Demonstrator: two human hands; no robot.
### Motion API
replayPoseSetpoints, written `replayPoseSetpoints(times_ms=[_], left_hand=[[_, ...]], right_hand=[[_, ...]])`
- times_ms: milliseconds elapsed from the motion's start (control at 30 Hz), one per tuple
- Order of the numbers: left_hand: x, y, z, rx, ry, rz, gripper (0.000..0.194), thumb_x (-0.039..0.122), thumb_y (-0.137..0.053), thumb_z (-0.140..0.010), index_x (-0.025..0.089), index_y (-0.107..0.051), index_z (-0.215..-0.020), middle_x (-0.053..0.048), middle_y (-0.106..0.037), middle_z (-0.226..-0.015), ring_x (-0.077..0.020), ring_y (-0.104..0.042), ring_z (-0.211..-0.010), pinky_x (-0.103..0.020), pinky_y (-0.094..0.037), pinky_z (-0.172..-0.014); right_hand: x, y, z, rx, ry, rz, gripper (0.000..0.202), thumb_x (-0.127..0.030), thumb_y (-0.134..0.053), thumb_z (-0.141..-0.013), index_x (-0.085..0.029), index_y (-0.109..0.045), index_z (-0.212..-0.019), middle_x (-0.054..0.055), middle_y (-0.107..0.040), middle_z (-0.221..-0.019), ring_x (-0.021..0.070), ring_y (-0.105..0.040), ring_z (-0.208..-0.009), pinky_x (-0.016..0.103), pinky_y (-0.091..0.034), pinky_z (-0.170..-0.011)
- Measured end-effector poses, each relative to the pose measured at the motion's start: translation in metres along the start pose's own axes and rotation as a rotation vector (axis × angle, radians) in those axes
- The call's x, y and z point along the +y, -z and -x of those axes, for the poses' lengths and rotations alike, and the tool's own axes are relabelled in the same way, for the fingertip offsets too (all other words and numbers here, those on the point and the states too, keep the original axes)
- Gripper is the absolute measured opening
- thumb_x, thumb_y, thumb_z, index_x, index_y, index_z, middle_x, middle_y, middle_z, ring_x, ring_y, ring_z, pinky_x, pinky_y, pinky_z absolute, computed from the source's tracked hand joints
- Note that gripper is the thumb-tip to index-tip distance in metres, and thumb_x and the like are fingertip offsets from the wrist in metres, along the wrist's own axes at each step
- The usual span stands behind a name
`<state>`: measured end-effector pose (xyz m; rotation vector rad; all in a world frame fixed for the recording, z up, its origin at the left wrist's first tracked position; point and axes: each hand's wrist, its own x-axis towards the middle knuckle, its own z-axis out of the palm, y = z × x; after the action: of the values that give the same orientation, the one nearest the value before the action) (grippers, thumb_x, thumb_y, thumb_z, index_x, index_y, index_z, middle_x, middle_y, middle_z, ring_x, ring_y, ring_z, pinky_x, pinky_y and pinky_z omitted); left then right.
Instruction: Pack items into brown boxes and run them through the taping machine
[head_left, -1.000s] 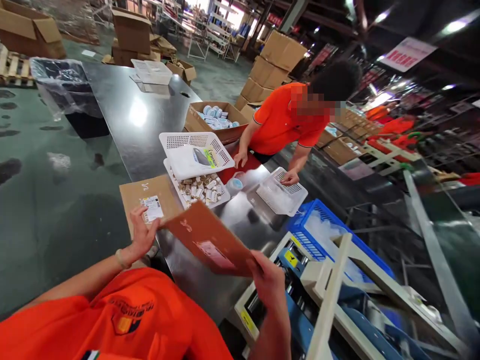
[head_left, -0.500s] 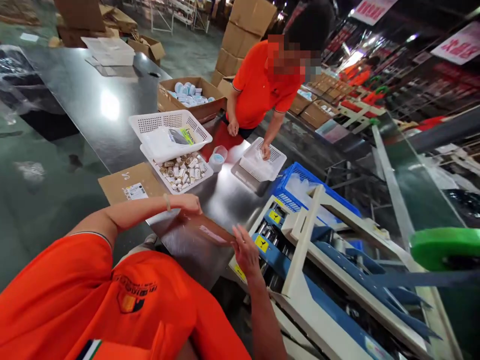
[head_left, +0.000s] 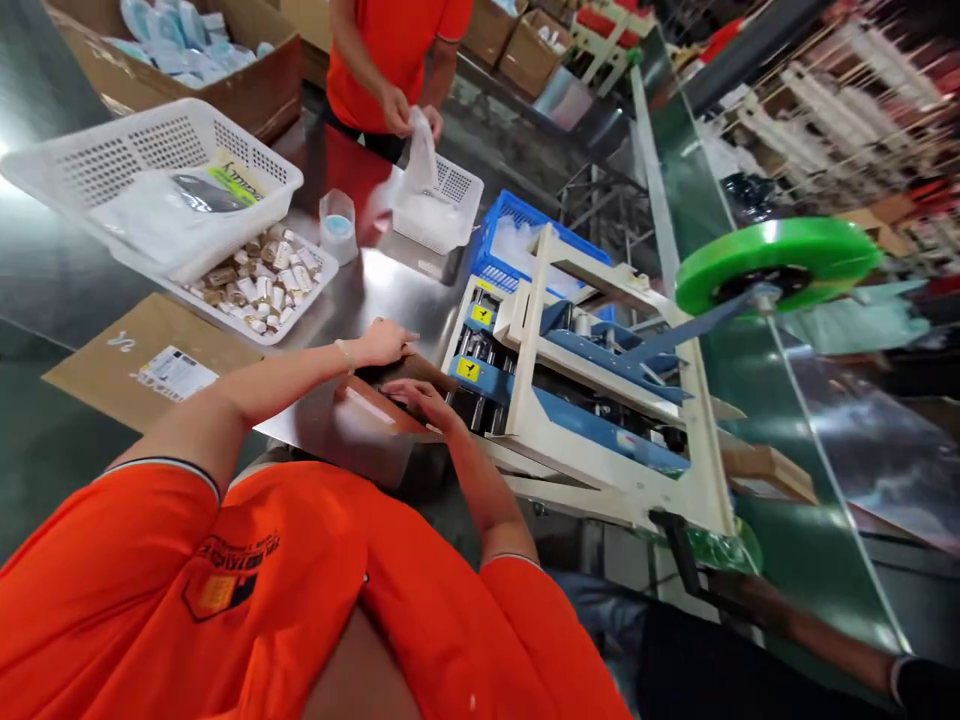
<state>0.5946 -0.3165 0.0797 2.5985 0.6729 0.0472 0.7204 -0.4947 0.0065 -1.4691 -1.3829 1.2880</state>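
A small brown cardboard box [head_left: 405, 419] with a pale strip on its near side lies at the table edge, its right end close to the rollers of the box-sealing machine [head_left: 540, 390]. At the box's far edge, my left hand [head_left: 381, 343] is closed on the cardboard, though its fingertips are partly hidden. My right hand [head_left: 424, 398] is open, with its fingers laid over the top of the box. Left of my hands is a flat cardboard piece [head_left: 112, 375] with a white label.
A white basket [head_left: 172, 125] of bags overlaps a tray [head_left: 328, 270] of small bottles, beside a plastic cup [head_left: 337, 228]. Opposite, a co-worker [head_left: 386, 60] handles a clear bag over another basket [head_left: 469, 205]. A blue crate [head_left: 495, 225], green tape roll [head_left: 780, 255] and another person's arm [head_left: 810, 635] are rightward.
The box has shifted toward the machine's rollers. My right hand has moved from the box's end onto its top. The co-worker has lifted a clear bag, and my view has turned right.
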Motion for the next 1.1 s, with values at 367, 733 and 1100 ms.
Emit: replayPoseSetpoints(times_ms=[367, 733, 1100], left_hand=[[-0.024, -0.018, 0.070, -0.286, -0.151, -0.041, 0.045, 0.050, -0.064, -0.107, 0.010, -0.083, -0.105, -0.022, -0.076, -0.114, -0.0367, -0.074, -0.110, -0.044, -0.056, -0.102], [-0.047, -0.084, 0.061, 0.316, 0.014, 0.036, 0.065, 0.068, -0.085, -0.088, 0.015, -0.071, -0.122, -0.026, -0.062, -0.143, -0.0476, -0.052, -0.138, -0.071, -0.031, -0.124], [-0.106, -0.090, 0.088, 0.519, 0.410, 0.695, 0.122, 0.075, -0.085, -0.083, 0.009, -0.029, -0.169, -0.029, -0.045, -0.162, -0.0415, -0.047, -0.150, -0.062, -0.046, -0.123]], right_hand=[[0.004, -0.002, 0.001, 0.225, 0.008, -0.044, 0.055, -0.072, -0.067, -0.098, -0.019, -0.082, -0.093, 0.008, -0.083, -0.095, 0.0217, -0.076, -0.089, 0.036, -0.062, -0.089], [-0.043, 0.024, -0.028, 0.140, -0.199, 0.960, 0.137, -0.080, -0.091, -0.073, -0.014, -0.037, -0.179, 0.029, -0.035, -0.181, 0.0506, -0.032, -0.168, 0.067, -0.033, -0.133], [-0.010, 0.002, -0.014, 0.641, -0.259, 0.276, 0.103, -0.054, -0.084, -0.085, -0.021, -0.043, -0.175, 0.020, -0.051, -0.174, 0.0372, -0.053, -0.158, 0.057, -0.045, -0.130]])
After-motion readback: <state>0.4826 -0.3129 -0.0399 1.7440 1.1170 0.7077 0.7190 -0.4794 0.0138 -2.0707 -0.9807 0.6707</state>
